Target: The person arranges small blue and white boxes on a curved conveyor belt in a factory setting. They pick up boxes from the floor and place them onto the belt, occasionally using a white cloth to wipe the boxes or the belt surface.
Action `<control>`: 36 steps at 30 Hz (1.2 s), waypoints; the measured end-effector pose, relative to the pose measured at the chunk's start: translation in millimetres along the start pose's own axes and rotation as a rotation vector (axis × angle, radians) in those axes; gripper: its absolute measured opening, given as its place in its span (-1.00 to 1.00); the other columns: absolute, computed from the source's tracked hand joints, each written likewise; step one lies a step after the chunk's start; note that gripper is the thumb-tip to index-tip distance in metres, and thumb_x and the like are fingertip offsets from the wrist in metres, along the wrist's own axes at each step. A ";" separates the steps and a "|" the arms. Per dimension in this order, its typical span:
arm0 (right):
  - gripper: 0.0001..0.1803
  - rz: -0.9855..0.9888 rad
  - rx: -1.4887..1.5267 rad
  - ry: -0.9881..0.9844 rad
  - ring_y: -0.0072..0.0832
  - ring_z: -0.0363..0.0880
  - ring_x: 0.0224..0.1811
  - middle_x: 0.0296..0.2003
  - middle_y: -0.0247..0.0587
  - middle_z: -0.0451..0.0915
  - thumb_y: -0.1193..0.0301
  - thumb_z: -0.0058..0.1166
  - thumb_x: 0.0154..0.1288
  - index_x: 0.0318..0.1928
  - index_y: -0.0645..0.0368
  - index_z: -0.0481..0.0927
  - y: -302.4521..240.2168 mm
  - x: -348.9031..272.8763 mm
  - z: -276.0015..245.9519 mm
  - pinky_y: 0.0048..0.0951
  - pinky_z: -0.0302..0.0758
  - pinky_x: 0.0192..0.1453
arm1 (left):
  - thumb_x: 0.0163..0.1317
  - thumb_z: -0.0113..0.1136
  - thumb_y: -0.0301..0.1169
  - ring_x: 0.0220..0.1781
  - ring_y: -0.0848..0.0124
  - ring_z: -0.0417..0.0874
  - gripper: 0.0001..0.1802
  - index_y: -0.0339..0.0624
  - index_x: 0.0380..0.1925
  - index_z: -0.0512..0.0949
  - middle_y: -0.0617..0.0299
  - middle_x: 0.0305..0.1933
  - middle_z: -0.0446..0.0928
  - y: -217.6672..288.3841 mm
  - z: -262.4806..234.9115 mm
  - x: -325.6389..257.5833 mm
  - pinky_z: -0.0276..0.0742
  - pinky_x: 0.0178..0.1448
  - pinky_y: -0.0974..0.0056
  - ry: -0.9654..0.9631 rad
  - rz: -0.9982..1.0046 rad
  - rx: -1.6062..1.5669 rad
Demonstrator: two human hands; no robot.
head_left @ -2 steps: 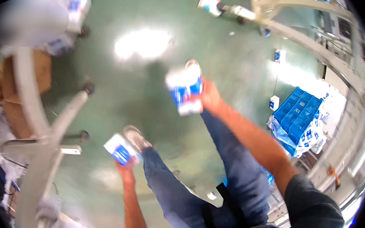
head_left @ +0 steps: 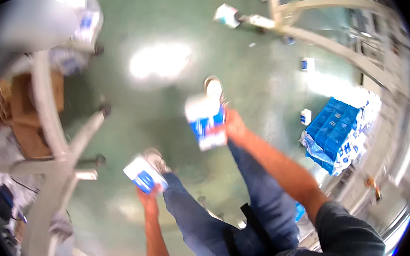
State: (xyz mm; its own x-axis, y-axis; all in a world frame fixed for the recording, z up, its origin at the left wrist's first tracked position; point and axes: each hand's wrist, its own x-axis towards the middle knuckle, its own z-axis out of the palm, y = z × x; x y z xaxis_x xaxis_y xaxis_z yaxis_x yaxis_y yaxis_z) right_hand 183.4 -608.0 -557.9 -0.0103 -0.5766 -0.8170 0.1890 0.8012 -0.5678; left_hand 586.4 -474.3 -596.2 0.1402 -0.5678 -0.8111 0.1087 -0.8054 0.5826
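Note:
In my left hand [head_left: 149,196] is a small white and blue box [head_left: 138,170], held by its lower edge with the fingers closed round it. Farther ahead and to the right, my right hand [head_left: 234,125] grips a larger white and blue pack [head_left: 202,110] from its right side. Motion blur smears both packages, so their details do not show. The two are apart, held in front of my legs above the green floor [head_left: 165,112].
To the left stand a pale metal frame [head_left: 47,106] on casters and brown cardboard boxes [head_left: 28,139]. A blue bin [head_left: 332,127] lies among white-and-blue plastic at right. Small white-and-blue boxes [head_left: 305,116] are on the floor near it, beside another metal frame [head_left: 333,38].
Both hands, still gripping their packages, sit lower in the picture, and the left one is slightly farther right. The view itself has shifted a little.

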 end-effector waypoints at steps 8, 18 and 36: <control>-0.02 -0.097 1.039 -0.501 -0.05 0.62 0.37 0.35 0.08 0.62 0.34 0.56 0.04 0.48 0.34 0.42 28.7 -373.5 94.2 0.01 0.42 0.60 | 0.50 0.16 0.13 0.34 0.06 0.58 -0.21 -0.40 0.37 0.38 -0.21 0.29 0.56 131.1 -31.0 -203.7 0.45 0.36 -0.09 -0.825 0.168 0.256; 0.01 -0.796 0.986 -0.290 -0.19 0.71 0.25 0.25 0.04 0.68 0.44 0.59 -0.01 0.48 0.34 0.40 13.2 -640.9 116.3 -0.15 0.57 0.46 | 0.26 0.30 -0.12 -0.42 -0.21 0.70 -0.54 -0.43 -0.35 0.68 -0.19 -0.49 0.63 292.8 85.7 -470.5 0.56 -0.29 -0.09 -0.956 1.406 1.018; -0.46 -0.163 0.119 2.229 -0.38 0.66 0.21 0.24 -0.09 0.66 0.40 0.31 0.47 0.39 0.25 0.55 429.4 -1072.2 -92.3 -0.32 0.57 0.31 | 0.34 0.34 -0.09 -0.06 -0.09 0.72 -0.48 -0.18 0.15 0.55 -0.03 -0.15 0.68 -9.0 271.5 -794.8 0.61 0.03 -0.11 -2.510 0.853 1.113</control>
State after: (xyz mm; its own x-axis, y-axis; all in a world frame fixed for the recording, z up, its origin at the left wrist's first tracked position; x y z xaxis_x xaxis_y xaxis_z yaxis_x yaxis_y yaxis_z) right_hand 185.0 369.0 64.9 -0.7624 0.5033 0.4066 0.1104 0.7204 -0.6847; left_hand 206.8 -61.8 29.3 -0.6060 0.7751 0.1789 0.3542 0.0614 0.9332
